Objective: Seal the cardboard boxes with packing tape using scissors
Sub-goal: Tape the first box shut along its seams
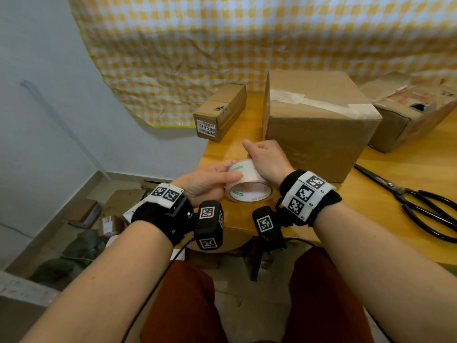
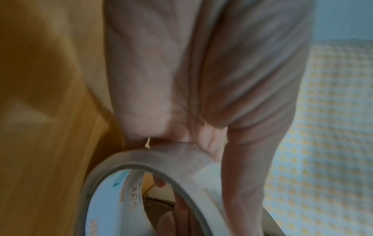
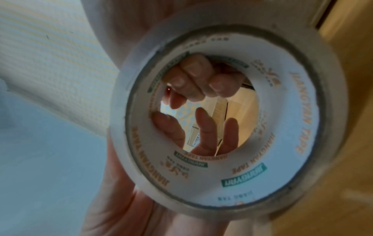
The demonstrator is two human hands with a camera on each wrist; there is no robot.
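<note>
A roll of clear packing tape (image 1: 247,184) with a white printed core is held over the table's front left corner. My left hand (image 1: 210,179) grips the roll from the left, thumb on top. My right hand (image 1: 264,159) curls over the roll's far side; its fingertips (image 3: 193,79) show through the core hole in the right wrist view. The left wrist view shows the tape roll (image 2: 161,161) close up against my palm. A large cardboard box (image 1: 316,122) with old tape on top stands just behind the hands. Black scissors (image 1: 420,206) lie on the table to the right.
A small long labelled box (image 1: 220,112) sits at the back left of the wooden table (image 1: 395,231). A torn printed box (image 1: 415,110) stands at the back right. A yellow checked cloth (image 1: 222,45) hangs behind. Clutter lies on the floor (image 1: 94,219) to the left.
</note>
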